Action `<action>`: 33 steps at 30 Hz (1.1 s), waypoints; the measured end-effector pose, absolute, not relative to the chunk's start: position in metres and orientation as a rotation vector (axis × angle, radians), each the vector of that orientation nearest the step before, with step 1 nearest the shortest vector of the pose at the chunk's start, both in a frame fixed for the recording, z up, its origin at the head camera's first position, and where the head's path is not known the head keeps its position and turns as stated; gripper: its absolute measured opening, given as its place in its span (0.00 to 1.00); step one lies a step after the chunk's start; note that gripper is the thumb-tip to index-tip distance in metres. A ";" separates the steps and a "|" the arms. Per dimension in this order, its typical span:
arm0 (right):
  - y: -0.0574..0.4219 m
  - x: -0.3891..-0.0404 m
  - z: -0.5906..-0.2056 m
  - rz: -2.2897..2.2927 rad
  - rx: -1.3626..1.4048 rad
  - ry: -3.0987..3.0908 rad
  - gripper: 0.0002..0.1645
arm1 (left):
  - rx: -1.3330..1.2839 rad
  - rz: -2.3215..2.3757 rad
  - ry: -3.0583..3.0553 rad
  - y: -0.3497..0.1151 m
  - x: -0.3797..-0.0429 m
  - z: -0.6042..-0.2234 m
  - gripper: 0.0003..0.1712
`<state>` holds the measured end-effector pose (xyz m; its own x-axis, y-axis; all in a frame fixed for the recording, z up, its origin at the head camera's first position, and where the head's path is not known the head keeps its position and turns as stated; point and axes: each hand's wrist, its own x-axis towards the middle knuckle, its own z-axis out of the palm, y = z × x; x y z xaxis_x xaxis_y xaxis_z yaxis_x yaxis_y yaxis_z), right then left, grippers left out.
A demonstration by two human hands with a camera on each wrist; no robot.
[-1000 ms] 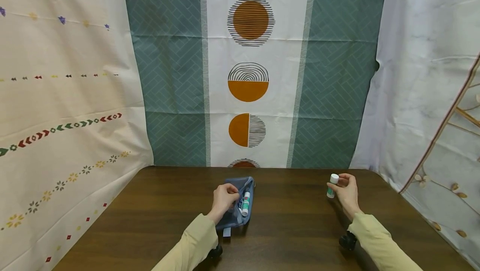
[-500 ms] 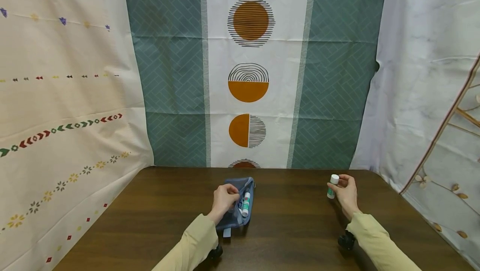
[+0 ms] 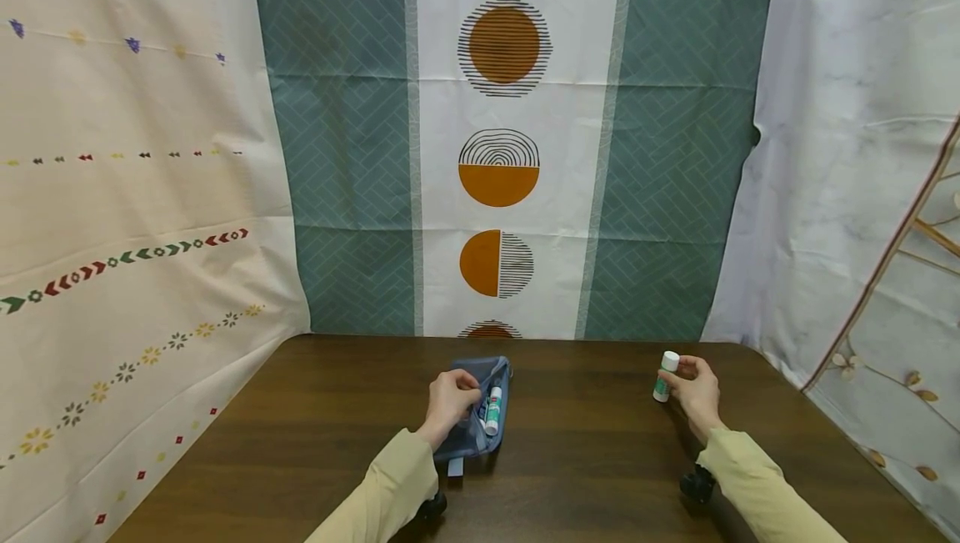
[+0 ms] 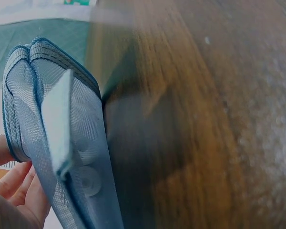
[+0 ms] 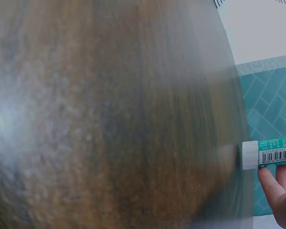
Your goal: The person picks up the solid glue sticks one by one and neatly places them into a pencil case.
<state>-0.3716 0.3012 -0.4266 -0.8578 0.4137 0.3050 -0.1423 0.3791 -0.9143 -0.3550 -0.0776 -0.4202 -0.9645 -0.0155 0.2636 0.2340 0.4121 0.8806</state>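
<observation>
My left hand grips the side of a blue-grey mesh zip pouch that lies unzipped on the table. In the left wrist view, thumb and fingers lie on the far side of the pouch, and a pale fabric tab sticks out of its end. Inside the pouch lies a glue stick with a white cap and green label, beside another partly hidden item. Far to the right, my right hand pinches a second glue stick, nearly upright, cap on top. Its label with a barcode shows in the right wrist view.
The dark wooden table spans the front, with a bare stretch between the hands. A patterned cloth hangs behind its back edge. White drapes close in on the left and right.
The head view has shifted very slightly. Both hands keep their holds in nearly the same places; the held glue stick leans a little more.
</observation>
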 end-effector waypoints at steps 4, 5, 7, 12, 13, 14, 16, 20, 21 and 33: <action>0.299 -0.371 -0.423 1.546 -0.225 -2.132 0.24 | -0.197 -1.577 -2.438 -0.078 -0.356 -0.421 0.03; 0.298 -0.371 -0.422 1.557 -0.221 -2.128 0.25 | -0.200 -1.581 -2.436 -0.078 -0.356 -0.421 0.03; 0.296 -0.371 -0.420 1.570 -0.217 -2.121 0.25 | -0.204 -1.583 -2.433 -0.078 -0.356 -0.422 0.03; 0.292 -0.372 -0.418 1.597 -0.200 -2.112 0.24 | -0.182 -1.585 -2.441 -0.078 -0.356 -0.422 0.03; 0.291 -0.372 -0.418 1.605 -0.196 -2.110 0.24 | -0.179 -1.583 -2.442 -0.078 -0.355 -0.421 0.03; 0.290 -0.372 -0.418 1.613 -0.193 -2.108 0.24 | -0.175 -1.586 -2.443 -0.077 -0.355 -0.421 0.02; 0.288 -0.372 -0.418 1.621 -0.190 -2.103 0.24 | -0.182 -1.583 -2.438 -0.077 -0.355 -0.421 0.02; 0.283 -0.370 -0.416 1.643 -0.198 -2.085 0.24 | -0.192 -1.584 -2.435 -0.078 -0.355 -0.421 0.03; 0.282 -0.369 -0.415 1.651 -0.197 -2.081 0.24 | -0.193 -1.582 -2.434 -0.078 -0.355 -0.421 0.03; 0.265 -0.363 -0.410 1.759 -0.136 -2.053 0.26 | -0.201 -1.601 -2.427 -0.077 -0.356 -0.422 0.03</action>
<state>-0.3627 0.2653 -0.4103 -0.9021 0.3465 0.2571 -0.2009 0.1901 -0.9610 -0.3557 -0.0773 -0.4215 -0.9649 -0.0102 0.2623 0.2370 0.3952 0.8875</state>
